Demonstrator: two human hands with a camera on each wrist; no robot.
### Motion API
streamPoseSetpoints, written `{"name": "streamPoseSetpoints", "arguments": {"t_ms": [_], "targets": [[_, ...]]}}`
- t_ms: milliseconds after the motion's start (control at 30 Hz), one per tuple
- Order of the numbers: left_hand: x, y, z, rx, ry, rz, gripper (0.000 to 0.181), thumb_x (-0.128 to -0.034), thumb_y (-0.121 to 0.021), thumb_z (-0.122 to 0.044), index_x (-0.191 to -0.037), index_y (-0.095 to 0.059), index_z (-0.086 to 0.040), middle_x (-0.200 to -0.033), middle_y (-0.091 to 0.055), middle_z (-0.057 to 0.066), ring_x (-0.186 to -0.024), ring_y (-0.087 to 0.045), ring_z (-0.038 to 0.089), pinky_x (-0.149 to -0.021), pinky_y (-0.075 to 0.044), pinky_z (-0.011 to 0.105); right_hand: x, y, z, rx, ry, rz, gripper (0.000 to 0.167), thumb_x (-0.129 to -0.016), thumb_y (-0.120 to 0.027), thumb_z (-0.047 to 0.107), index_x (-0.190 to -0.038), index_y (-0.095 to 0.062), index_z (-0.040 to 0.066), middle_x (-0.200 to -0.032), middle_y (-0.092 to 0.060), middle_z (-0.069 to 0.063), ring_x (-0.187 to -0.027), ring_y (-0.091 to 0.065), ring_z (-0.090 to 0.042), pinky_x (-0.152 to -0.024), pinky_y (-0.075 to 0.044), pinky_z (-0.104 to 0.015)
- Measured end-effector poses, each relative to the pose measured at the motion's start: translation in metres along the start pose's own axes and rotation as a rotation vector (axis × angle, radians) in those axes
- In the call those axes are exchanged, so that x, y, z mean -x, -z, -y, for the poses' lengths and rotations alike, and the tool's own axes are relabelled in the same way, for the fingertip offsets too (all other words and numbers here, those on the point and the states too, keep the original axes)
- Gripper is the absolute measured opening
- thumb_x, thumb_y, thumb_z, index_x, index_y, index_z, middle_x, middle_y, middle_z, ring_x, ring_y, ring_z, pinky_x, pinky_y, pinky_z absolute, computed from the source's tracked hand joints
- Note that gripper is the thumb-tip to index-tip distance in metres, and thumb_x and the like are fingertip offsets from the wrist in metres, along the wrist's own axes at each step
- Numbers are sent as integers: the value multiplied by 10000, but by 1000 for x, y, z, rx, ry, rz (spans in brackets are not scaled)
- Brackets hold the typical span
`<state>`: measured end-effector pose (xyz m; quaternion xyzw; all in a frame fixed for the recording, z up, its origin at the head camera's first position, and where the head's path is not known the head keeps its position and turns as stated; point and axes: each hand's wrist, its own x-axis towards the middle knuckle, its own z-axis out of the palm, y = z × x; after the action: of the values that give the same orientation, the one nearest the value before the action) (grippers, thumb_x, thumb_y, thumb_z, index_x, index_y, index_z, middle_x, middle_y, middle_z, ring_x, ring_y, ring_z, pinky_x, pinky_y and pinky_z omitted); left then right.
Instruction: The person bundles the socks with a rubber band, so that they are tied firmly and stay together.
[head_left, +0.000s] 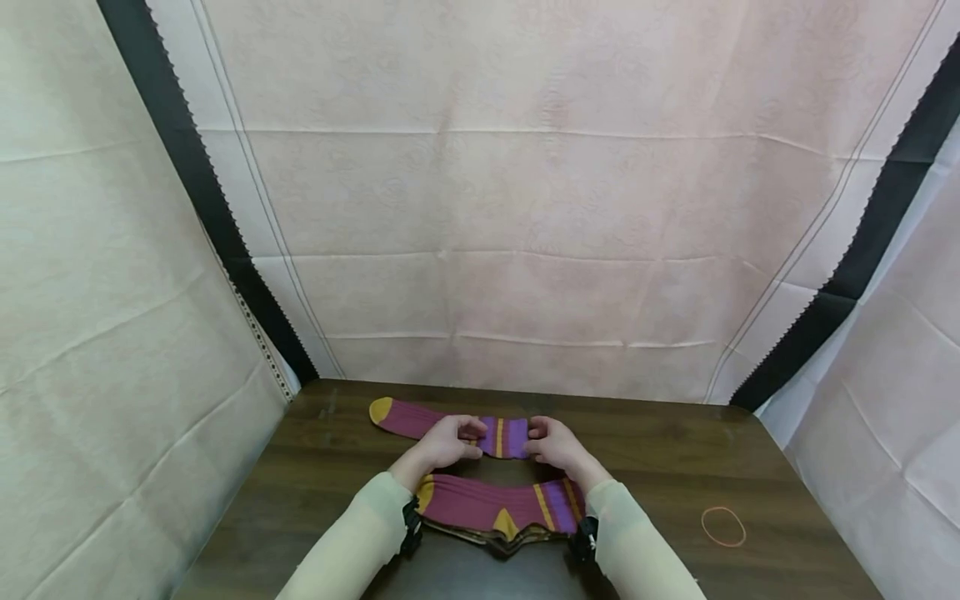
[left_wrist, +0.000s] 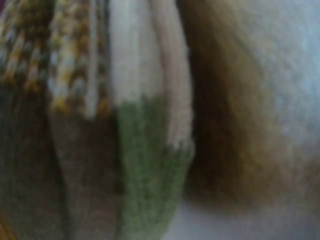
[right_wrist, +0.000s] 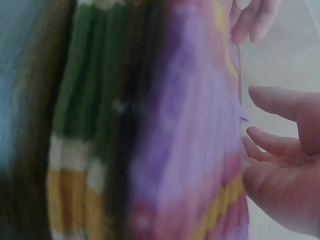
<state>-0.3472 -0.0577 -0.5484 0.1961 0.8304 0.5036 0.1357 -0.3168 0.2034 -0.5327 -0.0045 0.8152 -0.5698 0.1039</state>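
A plum sock (head_left: 412, 418) with a yellow toe and a purple-and-yellow striped cuff lies flat toward the table's far side. My left hand (head_left: 442, 442) rests on it beside the stripes, fingers loosely bent. At the cuff's end, my right hand (head_left: 558, 446) touches the edge; in the right wrist view its thumb and fingers stand apart. Nearer me, a matching sock (head_left: 480, 500) lies on top of a pile, under my wrists. Folded socks show below it: a green and cream sock (left_wrist: 145, 135) in the left wrist view and a green, white and orange sock (right_wrist: 90, 90) in the right.
A thin rubber band (head_left: 723, 527) lies on the brown wooden table (head_left: 660, 475) to the right. Pale cloth sheets (head_left: 525, 208) with dark borders hang behind the table and at both sides.
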Motion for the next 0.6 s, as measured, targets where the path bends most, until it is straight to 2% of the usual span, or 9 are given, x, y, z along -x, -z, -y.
{"name": "streamPoseSetpoints", "arguments": {"t_ms": [167,333,433,600], "targets": [[0,1,2,25,0,2,390,-932,-812,-6,-1307,-705,-23,-1347,-684,116,-1251,-641,341,-1036,-536,513,-1,-4,0,20,-24,4,611,-986,-696,-20,-1519,-433,-156,-1328,-633,-310,-1154,-680,-397,-960,-587,-513],[1,0,1,30,2,2,382,-934,-807,-5,-1303,-708,-29,-1365,-678,117,-1247,-645,326,-1038,-535,506,-3,-6,-2,75,-35,-10,513,-982,-721,21,-1432,-542,-148,-1228,-693,-246,-1090,-699,-341,-923,-596,-484],[1,1,0,32,-3,6,376,-940,-801,-6,-1303,-705,-24,-1355,-684,118,-1249,-645,329,-1036,-538,501,-4,-8,-3,159,-14,-35,464,-973,-753,71,-1369,-607,-123,-1167,-707,-188,-1032,-687,-294,-881,-587,-457],[5,6,-1,65,-21,31,380,-979,-776,-42,-1343,-679,3,-1377,-675,152,-1275,-636,355,-1023,-551,492,-5,-14,-1,320,8,-84,402,-983,-769,135,-1306,-661,-79,-1162,-707,-151,-1040,-665,-291,-908,-561,-476]]}}
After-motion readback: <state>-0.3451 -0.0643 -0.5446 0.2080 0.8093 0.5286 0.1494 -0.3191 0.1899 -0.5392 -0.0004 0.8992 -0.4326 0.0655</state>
